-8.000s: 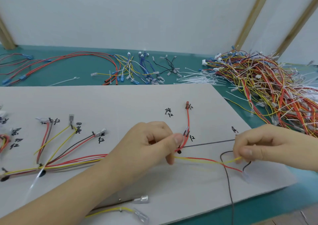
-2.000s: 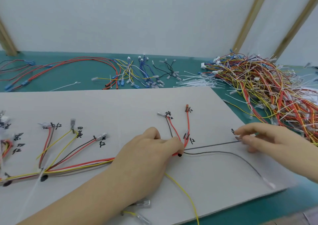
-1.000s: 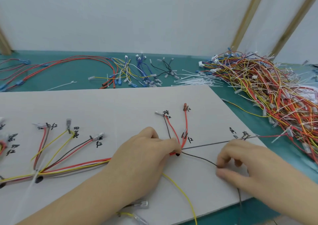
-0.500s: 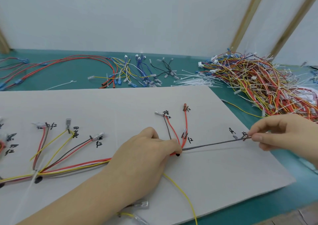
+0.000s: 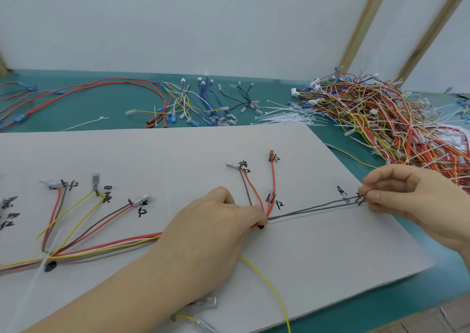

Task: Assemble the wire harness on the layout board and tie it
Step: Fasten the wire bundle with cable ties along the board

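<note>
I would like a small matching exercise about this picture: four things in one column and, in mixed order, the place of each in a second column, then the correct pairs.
Things:
1. left hand
2. right hand
3. loose yellow wire
4. white cable ties

Places:
A. on the green table, behind the board
B. pinching the far ends of the two grey wires
C. running off the near edge of the board
D. pressing the wires down at a black dot

Pairs: 1-D, 2-B, 3-C, 4-A
</note>
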